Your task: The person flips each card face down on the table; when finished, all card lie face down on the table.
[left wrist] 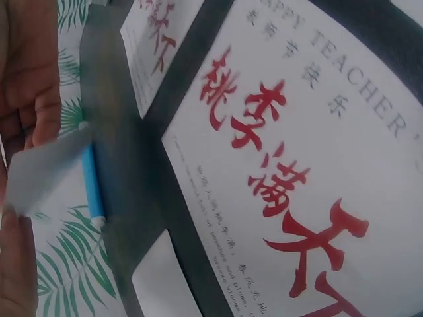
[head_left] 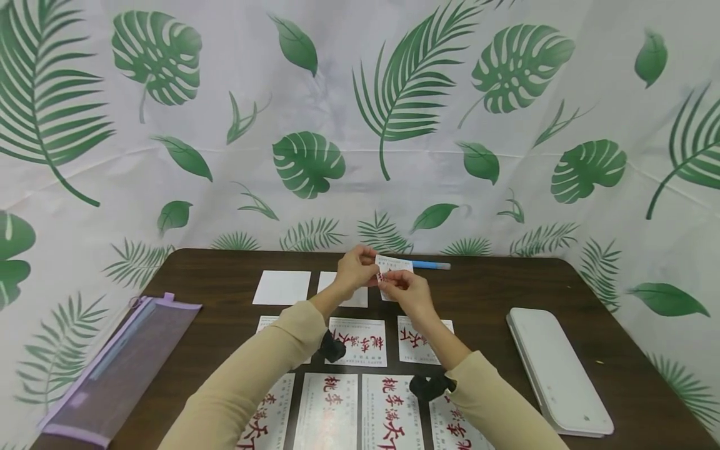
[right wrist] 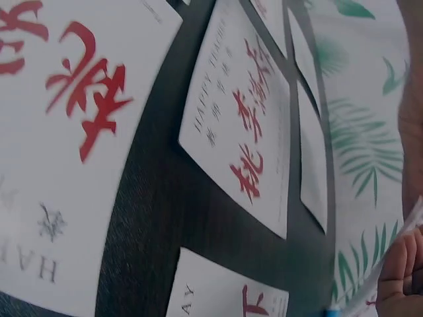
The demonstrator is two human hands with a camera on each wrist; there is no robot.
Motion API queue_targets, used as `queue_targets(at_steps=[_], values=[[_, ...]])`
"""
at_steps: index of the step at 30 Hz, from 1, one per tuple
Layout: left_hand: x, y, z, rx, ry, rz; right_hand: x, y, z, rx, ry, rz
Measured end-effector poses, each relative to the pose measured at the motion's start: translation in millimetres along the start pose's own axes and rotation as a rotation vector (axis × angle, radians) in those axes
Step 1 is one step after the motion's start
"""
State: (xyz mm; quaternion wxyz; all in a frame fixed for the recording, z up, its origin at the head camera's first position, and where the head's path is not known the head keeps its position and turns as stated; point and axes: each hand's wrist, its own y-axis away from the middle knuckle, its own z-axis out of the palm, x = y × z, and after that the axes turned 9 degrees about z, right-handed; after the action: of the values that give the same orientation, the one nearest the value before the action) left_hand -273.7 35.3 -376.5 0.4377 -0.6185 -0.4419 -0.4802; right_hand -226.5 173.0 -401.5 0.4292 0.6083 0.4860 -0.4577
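Note:
Above the far side of the table, a small white card with red characters point(head_left: 398, 265) is raised between both hands. My left hand point(head_left: 354, 270) pinches its left side; the right hand point(head_left: 415, 296) pinches it low on the front. In the left wrist view, the card point(left wrist: 45, 170) looks greyish and blurred between the fingers. Only part of the right hand point(right wrist: 402, 274) shows at the right edge of the right wrist view. Below the hands lie two plain white cards point(head_left: 282, 287) and a row of printed cards point(head_left: 359, 351).
Several larger printed cards point(head_left: 329, 412) fill the near edge. A blue pen point(head_left: 432, 265) lies behind the raised card. The mesh zip pouch point(head_left: 140, 356) is at left and a long white case point(head_left: 559, 372) at right. Leaf-patterned cloth point(head_left: 242, 206) hangs behind the table.

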Motion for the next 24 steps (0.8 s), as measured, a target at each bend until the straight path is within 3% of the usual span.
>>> queue_targets(at_steps=[5,10,16,19,24], values=[[8.3,4.4,1.8,0.019,-0.028,0.028,-5,7,5,0.048,0.15,-0.141],[17.0,8.4,2.5,0.006,0.01,0.056,-12,12,0,0.136,0.328,-0.282],[26.0,9.0,6.6,-0.016,0.088,0.135,-20,15,-16,0.279,0.379,-0.436],[23.1,7.4,7.0,0.045,0.054,0.151,-21,11,-27,0.346,0.363,-0.426],[1.9,9.2,3.3,0.191,-0.064,0.095,-17,4,-40,0.333,0.259,-0.222]])
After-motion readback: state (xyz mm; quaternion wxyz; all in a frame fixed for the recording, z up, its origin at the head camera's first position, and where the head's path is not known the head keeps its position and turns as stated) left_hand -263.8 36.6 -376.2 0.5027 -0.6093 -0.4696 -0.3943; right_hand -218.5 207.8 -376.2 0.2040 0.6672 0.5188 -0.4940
